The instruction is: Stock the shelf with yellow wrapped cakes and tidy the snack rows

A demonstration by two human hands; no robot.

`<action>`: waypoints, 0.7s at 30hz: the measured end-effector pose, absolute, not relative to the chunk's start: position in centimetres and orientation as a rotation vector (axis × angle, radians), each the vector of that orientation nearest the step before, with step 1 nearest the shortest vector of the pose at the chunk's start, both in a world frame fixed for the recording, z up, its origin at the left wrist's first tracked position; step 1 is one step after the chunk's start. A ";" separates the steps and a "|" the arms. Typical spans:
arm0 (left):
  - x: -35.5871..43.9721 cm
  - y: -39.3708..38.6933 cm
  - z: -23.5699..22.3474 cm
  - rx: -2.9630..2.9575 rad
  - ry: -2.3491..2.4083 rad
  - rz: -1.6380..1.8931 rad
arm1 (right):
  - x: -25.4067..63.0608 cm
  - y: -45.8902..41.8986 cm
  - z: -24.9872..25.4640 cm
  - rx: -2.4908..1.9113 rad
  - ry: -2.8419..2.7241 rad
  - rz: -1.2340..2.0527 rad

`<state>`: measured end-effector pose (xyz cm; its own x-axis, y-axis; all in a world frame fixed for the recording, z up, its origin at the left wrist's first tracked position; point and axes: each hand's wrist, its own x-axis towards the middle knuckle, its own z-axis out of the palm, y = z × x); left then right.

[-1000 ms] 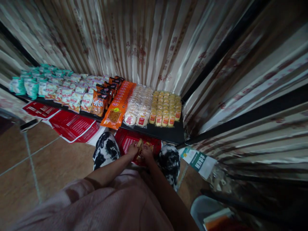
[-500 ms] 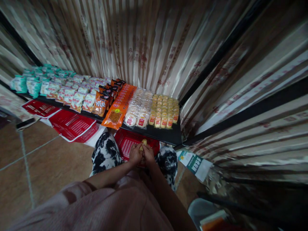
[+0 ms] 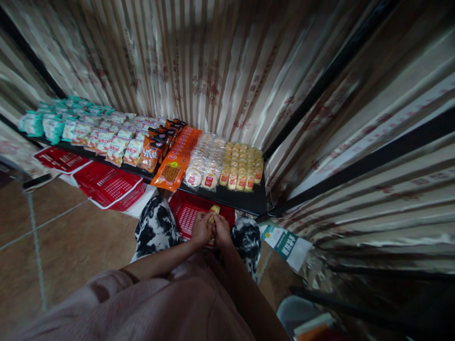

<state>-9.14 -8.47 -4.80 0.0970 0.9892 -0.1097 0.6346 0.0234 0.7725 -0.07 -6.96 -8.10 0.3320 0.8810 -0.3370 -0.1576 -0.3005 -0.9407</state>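
Over a red plastic basket (image 3: 188, 216) between my knees, my left hand (image 3: 201, 230) and my right hand (image 3: 222, 231) are close together. Both are closed on a small yellow wrapped pastry (image 3: 214, 209), whose top end shows above my fingers. It resembles the yellow wrapped pastries (image 3: 241, 166) lined up on the black shelf (image 3: 245, 201) just ahead. Beside those lie white round pastries in clear wrap (image 3: 202, 166). My fingers hide the lower part of the held pastry, and the basket's contents are partly covered by my hands.
Further left on the shelf are a flat orange snack pack (image 3: 170, 173), orange-and-black bags (image 3: 151, 152), white bags (image 3: 117, 148) and teal bags (image 3: 33, 124). Another red basket (image 3: 110, 184) stands on the tiled floor. A pleated curtain (image 3: 220, 71) hangs behind; a teal-and-white bag (image 3: 287, 246) lies at right.
The yellow pastry sticks up slightly more above my fingers and has shifted a little to the right. Both hands stay closed together over the basket. The view has tilted slightly.
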 end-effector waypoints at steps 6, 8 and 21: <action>-8.9 -8.7 -4.0 1.772 1.554 0.759 | 0.3 -7.4 -6.1 -1.397 -0.530 1.273; -8.8 -8.7 -4.0 1.829 1.510 0.821 | 0.6 -7.6 -5.4 -1.359 -0.493 1.290; -9.2 -6.3 -3.3 2.320 1.214 0.909 | 4.2 -8.2 -4.1 -1.365 -0.523 1.239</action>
<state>-9.19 -6.30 -3.35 0.4214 0.8272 0.3718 0.5899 -0.5614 0.5804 4.21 -8.20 -4.07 0.3408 0.8684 -0.3601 -0.3481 -0.2392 -0.9064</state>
